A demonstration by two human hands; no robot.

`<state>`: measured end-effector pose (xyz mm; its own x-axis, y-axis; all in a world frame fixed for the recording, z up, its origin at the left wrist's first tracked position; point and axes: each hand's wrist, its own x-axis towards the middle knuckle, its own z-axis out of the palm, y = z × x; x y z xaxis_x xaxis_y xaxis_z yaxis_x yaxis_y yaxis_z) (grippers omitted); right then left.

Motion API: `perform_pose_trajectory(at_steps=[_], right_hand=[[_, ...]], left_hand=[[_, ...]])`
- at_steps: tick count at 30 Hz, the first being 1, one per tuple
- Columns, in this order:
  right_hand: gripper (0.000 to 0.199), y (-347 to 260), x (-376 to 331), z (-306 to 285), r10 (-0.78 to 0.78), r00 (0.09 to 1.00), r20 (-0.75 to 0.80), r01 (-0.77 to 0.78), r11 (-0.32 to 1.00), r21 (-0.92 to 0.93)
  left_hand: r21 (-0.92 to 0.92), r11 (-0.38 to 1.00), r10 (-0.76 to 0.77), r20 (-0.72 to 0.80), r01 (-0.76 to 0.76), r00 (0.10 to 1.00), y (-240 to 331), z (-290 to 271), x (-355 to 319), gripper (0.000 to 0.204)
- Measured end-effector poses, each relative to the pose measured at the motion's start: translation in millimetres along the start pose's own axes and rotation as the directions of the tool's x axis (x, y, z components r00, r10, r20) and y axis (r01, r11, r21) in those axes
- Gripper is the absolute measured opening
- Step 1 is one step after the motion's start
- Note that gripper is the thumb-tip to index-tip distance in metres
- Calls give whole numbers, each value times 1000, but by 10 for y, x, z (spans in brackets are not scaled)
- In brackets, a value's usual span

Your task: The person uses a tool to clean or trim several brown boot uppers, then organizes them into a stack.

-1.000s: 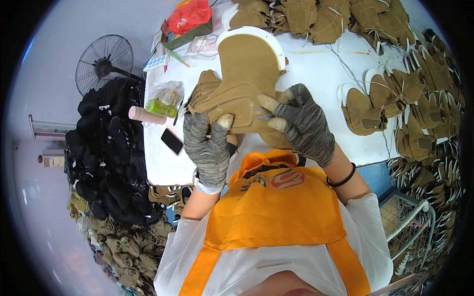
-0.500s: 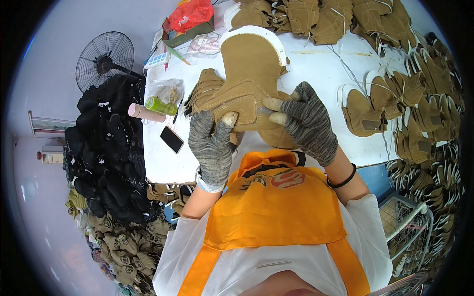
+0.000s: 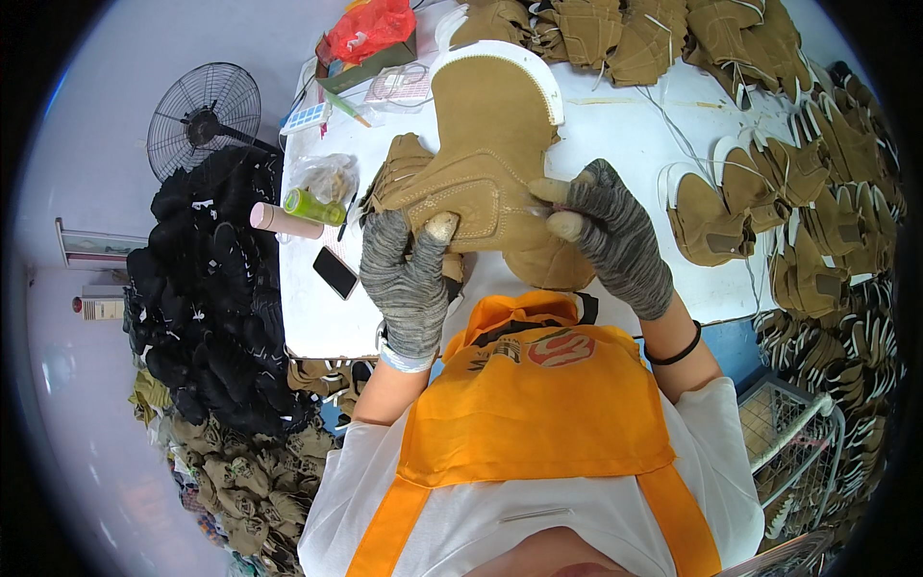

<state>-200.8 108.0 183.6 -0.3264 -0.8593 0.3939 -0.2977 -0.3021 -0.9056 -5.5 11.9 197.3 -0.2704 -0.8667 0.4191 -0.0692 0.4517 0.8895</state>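
Note:
A tan suede shoe upper (image 3: 488,111) with a white curved edge and pale stitching is held over the table in front of me. My left hand (image 3: 406,288), in a grey knit glove with bare fingertips, grips its lower left part, thumb on top beside the stitched panel. My right hand (image 3: 620,245), gloved alike, is at the upper's right edge with thumb and forefinger pinched close. What lies between those fingertips is too small to make out. Another tan piece (image 3: 550,264) shows below the upper, partly hidden.
On the white table (image 3: 317,322) lie a phone (image 3: 335,273), a pink bottle (image 3: 286,220), a green bottle (image 3: 314,207) and a box with a red bag (image 3: 373,31). More tan uppers (image 3: 707,216) are piled right and behind. Black shoe parts (image 3: 207,288) and a fan (image 3: 204,125) stand left.
My right hand has drawn slightly to the right, away from the stitched panel. The upper has shifted a little, and my left hand keeps its grip.

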Motion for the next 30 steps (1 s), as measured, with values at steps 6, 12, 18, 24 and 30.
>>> perform_pose_trajectory(at_steps=[6, 12, 18, 24, 30], right_hand=[[35, -54, 4, 21, -180, 983, 24, 175, 901, -397], [28, -51, -9, 70, -182, 983, 17, 167, 857, -488], [26, -44, -5, 104, -58, 991, -117, 41, 989, -143], [37, -11, 15, 59, -43, 998, -43, 43, 999, -3], [40, -78, 34, 93, -143, 988, 64, 157, 892, -424]], left_hand=[[69, 997, 13, 11, -14, 1000, 36, -4, 16, 27], [5, 999, -34, -2, 34, 999, 46, 9, 3, 28], [-34, 999, -1, 17, 2, 1000, -1, 5, 0, 33], [15, 999, 44, -7, -44, 999, -76, -2, 2, 34], [158, 964, 209, 34, -212, 977, -61, 20, -24, 35]])
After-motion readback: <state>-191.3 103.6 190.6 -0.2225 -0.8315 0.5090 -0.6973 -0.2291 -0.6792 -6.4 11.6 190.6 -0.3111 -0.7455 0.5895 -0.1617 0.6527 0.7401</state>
